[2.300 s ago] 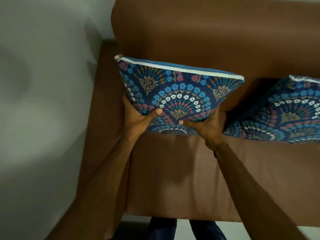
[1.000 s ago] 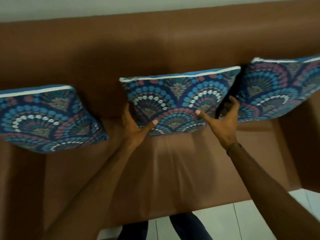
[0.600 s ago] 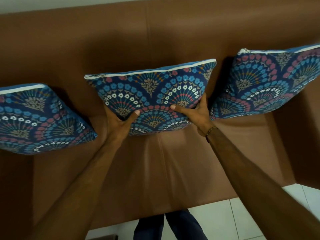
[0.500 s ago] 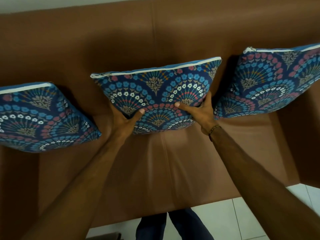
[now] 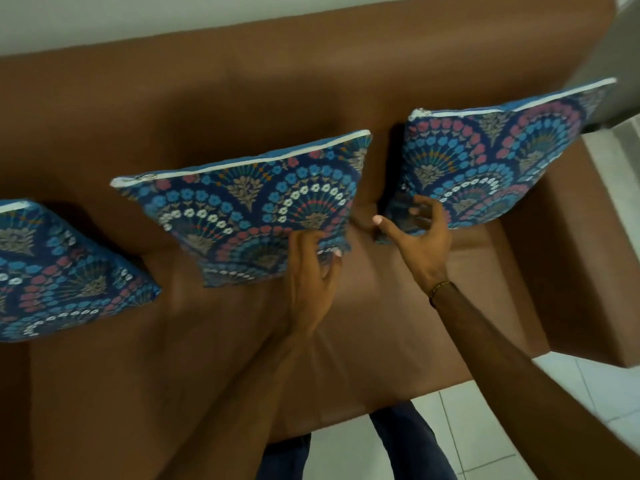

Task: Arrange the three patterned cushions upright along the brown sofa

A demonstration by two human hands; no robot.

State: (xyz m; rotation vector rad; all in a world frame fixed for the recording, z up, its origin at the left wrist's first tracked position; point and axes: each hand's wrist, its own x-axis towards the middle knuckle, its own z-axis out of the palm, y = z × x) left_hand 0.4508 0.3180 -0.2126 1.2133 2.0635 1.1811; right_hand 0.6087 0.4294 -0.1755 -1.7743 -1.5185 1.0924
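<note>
Middle cushion (image 5: pixel 249 206) leans upright, zipper edge running left-right; left hand (image 5: pixel 311 275) pinches its near-right corner, right hand (image 5: pixel 415 237) loosely spread, empty.

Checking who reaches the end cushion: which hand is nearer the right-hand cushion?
Right. The right hand is at the right-hand cushion's lower left corner; the left hand is on the middle cushion.

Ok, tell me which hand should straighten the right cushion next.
Right. The right hand is open at the right cushion's lower left corner, while the left hand is at the middle cushion.
</note>
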